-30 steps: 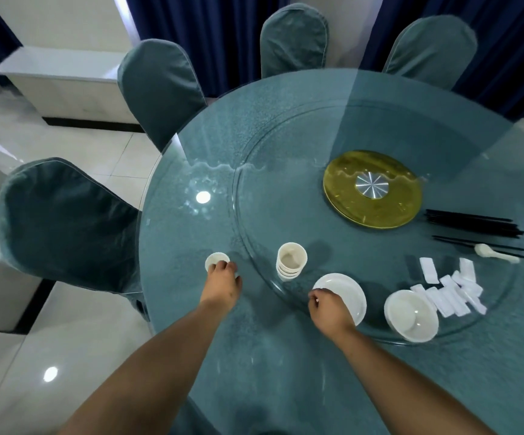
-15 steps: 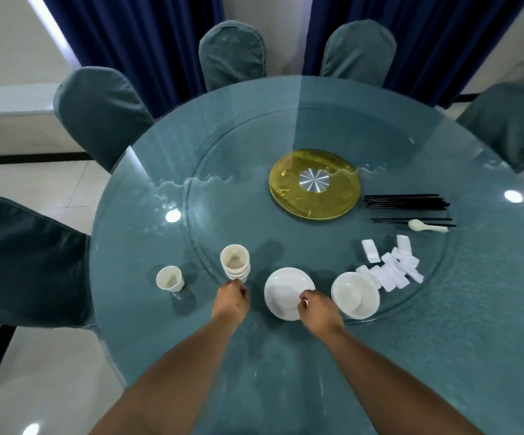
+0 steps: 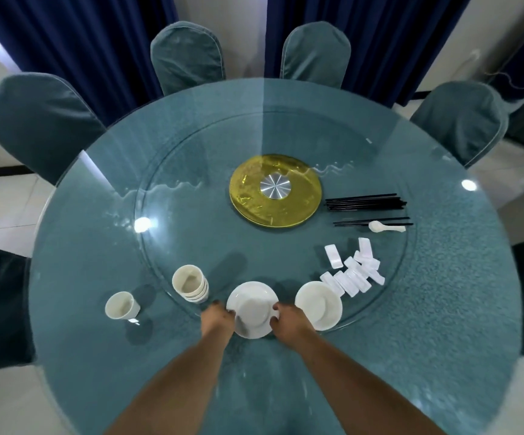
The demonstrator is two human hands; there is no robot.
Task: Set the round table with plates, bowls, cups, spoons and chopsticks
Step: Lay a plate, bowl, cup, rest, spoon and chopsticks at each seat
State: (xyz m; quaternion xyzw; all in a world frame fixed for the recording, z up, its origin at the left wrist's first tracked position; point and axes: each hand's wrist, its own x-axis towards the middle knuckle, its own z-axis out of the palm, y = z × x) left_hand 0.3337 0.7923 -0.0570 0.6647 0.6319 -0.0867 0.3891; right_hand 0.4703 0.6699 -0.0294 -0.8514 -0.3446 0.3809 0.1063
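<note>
Head view: since 1 s ago my left hand (image 3: 218, 318) has left the single cup (image 3: 121, 306) on the table rim and joined my right hand (image 3: 289, 320). Both now clamp the plate stack (image 3: 252, 309), 1 each side, at the turntable's (image 3: 166, 171) near edge. Cup placed; plates next, I judge.

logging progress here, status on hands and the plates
Left hand and right hand both gripping the plate stack at the turntable edge. One cup already set out. Nothing in the way.
</note>
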